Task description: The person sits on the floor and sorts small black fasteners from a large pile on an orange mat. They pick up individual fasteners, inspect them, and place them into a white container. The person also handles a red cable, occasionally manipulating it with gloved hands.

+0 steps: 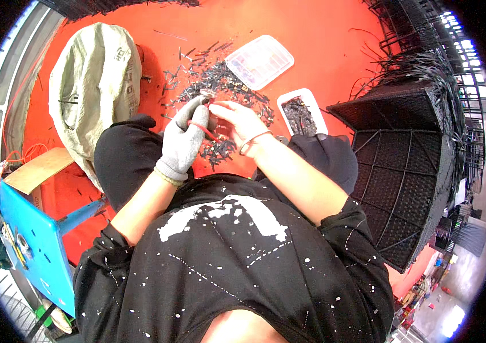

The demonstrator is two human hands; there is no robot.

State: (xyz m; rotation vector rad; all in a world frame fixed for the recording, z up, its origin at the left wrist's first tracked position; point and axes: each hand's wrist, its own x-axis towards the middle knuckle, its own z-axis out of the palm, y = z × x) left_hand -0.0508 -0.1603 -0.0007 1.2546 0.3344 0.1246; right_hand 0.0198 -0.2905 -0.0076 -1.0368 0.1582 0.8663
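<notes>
My left hand [183, 140] wears a grey knitted glove and is closed around a small hand tool with a curved red handle [204, 131], which looks like pliers or cutters. My right hand [236, 121] is bare, with a thin band at the wrist. Its fingers are bent together against the left fingertips, and what they pinch cannot be made out. A small shiny piece [208, 93] shows just past the fingertips. Below and beyond both hands, short black strips and offcuts [218, 152] lie scattered on the red floor.
A translucent white lid or tray [260, 62] lies beyond my hands. Nearer on the right is a white container [302, 112] of dark bits. A pale sack [97, 86] stands left. Black woven furniture [397, 177] with loose strands rises at right. Tools lie on a blue surface [37, 240] at left.
</notes>
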